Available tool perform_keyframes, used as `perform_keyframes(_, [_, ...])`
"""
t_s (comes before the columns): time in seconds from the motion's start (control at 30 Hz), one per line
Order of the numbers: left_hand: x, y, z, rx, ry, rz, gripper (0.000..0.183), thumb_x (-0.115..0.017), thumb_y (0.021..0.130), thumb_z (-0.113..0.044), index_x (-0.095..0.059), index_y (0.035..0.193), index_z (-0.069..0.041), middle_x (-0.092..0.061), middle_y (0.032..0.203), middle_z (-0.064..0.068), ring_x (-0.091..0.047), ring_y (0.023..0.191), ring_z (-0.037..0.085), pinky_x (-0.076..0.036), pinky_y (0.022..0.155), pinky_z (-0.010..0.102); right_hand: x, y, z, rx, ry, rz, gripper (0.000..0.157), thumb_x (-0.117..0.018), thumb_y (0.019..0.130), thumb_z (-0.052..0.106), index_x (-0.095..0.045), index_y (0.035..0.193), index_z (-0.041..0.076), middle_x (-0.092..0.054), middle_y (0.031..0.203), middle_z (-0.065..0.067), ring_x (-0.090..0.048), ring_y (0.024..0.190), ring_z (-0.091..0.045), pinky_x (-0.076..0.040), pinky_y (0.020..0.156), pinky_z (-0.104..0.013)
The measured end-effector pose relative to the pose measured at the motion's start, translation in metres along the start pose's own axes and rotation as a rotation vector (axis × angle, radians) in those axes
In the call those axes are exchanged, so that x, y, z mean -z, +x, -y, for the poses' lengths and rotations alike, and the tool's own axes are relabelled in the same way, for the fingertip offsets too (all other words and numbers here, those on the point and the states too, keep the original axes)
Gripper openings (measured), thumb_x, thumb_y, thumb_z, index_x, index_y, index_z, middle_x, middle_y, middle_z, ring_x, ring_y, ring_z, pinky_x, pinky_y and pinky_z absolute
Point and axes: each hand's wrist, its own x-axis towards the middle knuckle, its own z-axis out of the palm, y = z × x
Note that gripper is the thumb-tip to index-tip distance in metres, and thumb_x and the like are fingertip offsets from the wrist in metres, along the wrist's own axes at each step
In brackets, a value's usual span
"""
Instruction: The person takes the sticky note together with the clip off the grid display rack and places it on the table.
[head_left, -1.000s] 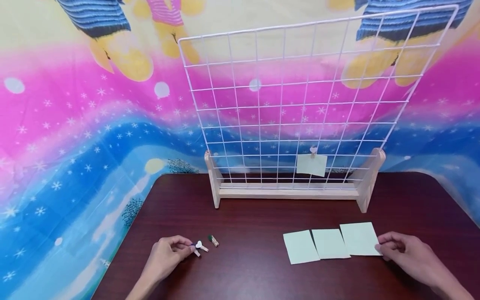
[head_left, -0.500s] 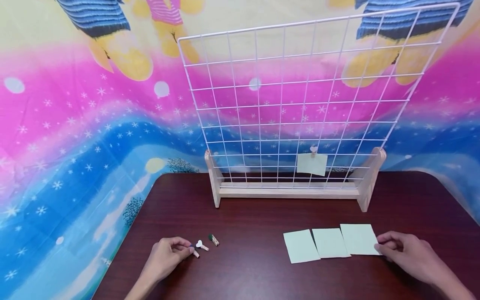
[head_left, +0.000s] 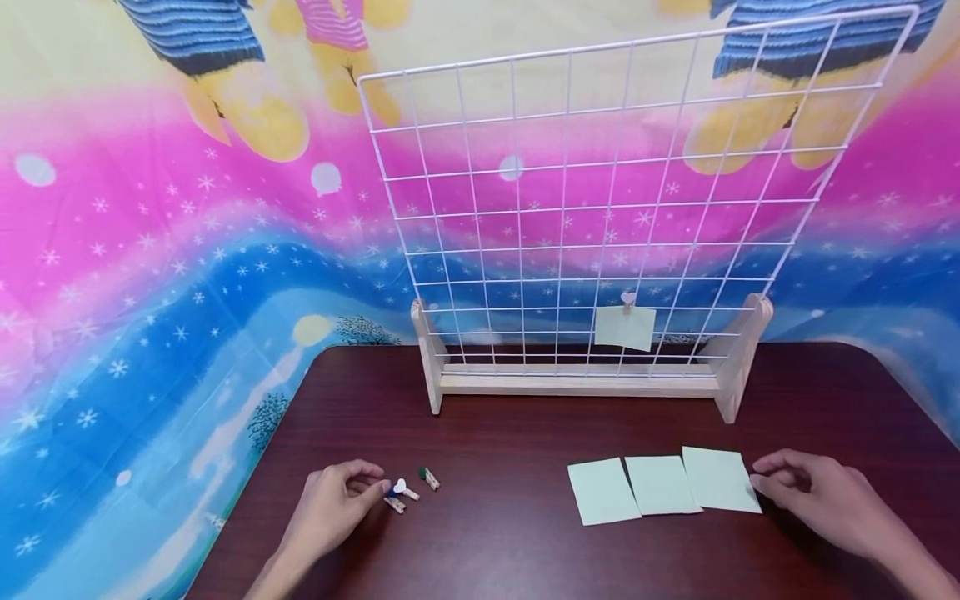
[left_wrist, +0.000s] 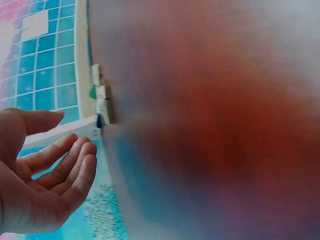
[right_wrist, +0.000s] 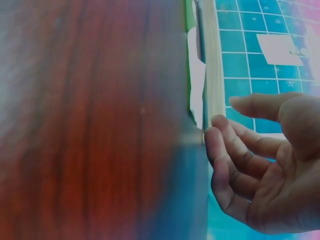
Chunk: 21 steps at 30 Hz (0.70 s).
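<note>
My left hand [head_left: 330, 504] is beside several mini clothespins on the dark table, thumb and fingers parted, gripping nothing. By its thumb tip lie a dark-blue-topped clothespin [head_left: 396, 504] and a white heart clothespin [head_left: 407, 490]; a green-topped clothespin [head_left: 430, 478] is a little farther right. Three pale green paper squares lie in a row: left square [head_left: 604, 492], middle square [head_left: 663, 485] and right square [head_left: 720, 480]. At the right square's outer edge, my right hand [head_left: 825, 496] has its thumb and fingers apart, as the right wrist view also shows.
Behind, a white wire grid [head_left: 630, 43] stands upright in a wooden base [head_left: 577, 385]. One pale paper note [head_left: 625, 330] hangs low on it from a heart clothespin [head_left: 628, 298]. A patterned cloth [head_left: 187, 208] covers the wall behind the table [head_left: 495, 542].
My left fingers have parted from the blue-topped clothespin, which rests on the table. My right hand has let go of the right paper square, which sits slightly turned.
</note>
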Motion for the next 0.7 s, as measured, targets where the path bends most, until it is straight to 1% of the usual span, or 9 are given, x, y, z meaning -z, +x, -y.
perform_keyframes(0.17, [0.005,0.007,-0.018,-0.065,-0.003,-0.016,0.016,-0.085,0.092,-0.019,-0.082,0.106,-0.013,-0.08,0.093,-0.005,-0.075,0.078,0.003,-0.06,0.072,0.019,0.004,0.004,0.01,0.061,0.004,-0.048,0.027,-0.072,0.104,0.035,-0.077,0.117,0.012,-0.077,0.092,0.008,-0.06,0.073,0.005,-0.043,0.064,-0.024])
perform_keyframes(0.33, [0.005,0.015,-0.037,-0.14,-0.027,-0.032,0.018,-0.086,0.092,-0.018,-0.082,0.109,-0.012,-0.08,0.094,-0.005,-0.077,0.08,0.005,-0.061,0.073,0.021,0.005,0.008,0.021,0.121,0.024,-0.101,0.022,-0.074,0.103,0.03,-0.078,0.115,0.013,-0.078,0.092,0.007,-0.059,0.074,0.007,-0.042,0.064,-0.023])
perform_keyframes(0.43, [0.002,0.02,-0.049,-0.172,-0.039,-0.033,0.019,-0.086,0.092,-0.017,-0.082,0.11,-0.013,-0.08,0.097,-0.003,-0.077,0.083,0.006,-0.063,0.075,0.024,0.006,0.012,0.028,0.152,0.043,-0.123,0.021,-0.074,0.103,0.029,-0.078,0.115,0.013,-0.079,0.093,0.006,-0.061,0.075,0.008,-0.045,0.064,-0.023])
perform_keyframes(0.53, [-0.003,0.027,-0.063,-0.206,-0.041,-0.034,0.021,-0.086,0.091,-0.018,-0.082,0.111,-0.015,-0.081,0.101,-0.001,-0.078,0.086,0.008,-0.065,0.078,0.03,0.006,0.016,0.035,0.173,0.061,-0.142,0.023,-0.075,0.102,0.03,-0.078,0.116,0.012,-0.079,0.094,0.004,-0.063,0.077,0.008,-0.046,0.064,-0.023])
perform_keyframes(0.6, [-0.006,0.031,-0.074,-0.246,-0.037,-0.037,0.022,-0.087,0.091,-0.019,-0.082,0.112,-0.015,-0.081,0.103,0.0,-0.078,0.087,0.009,-0.065,0.079,0.032,0.006,0.019,0.039,0.189,0.073,-0.156,0.024,-0.075,0.102,0.031,-0.078,0.117,0.011,-0.08,0.094,0.004,-0.064,0.079,0.009,-0.047,0.064,-0.023])
perform_keyframes(0.67, [-0.009,0.037,-0.084,-0.292,-0.032,-0.042,0.022,-0.087,0.091,-0.019,-0.082,0.112,-0.015,-0.081,0.103,-0.001,-0.078,0.087,0.01,-0.066,0.08,0.037,0.006,0.021,0.044,0.203,0.088,-0.17,0.026,-0.076,0.102,0.031,-0.077,0.118,0.011,-0.08,0.095,0.004,-0.065,0.081,0.011,-0.048,0.065,-0.023])
perform_keyframes(0.7, [-0.01,0.04,-0.089,-0.309,-0.029,-0.041,0.022,-0.087,0.091,-0.02,-0.082,0.112,-0.015,-0.081,0.103,-0.002,-0.077,0.087,0.01,-0.065,0.08,0.037,0.006,0.022,0.047,0.21,0.096,-0.178,0.026,-0.076,0.101,0.031,-0.077,0.118,0.011,-0.081,0.096,0.003,-0.066,0.082,0.011,-0.049,0.065,-0.023])
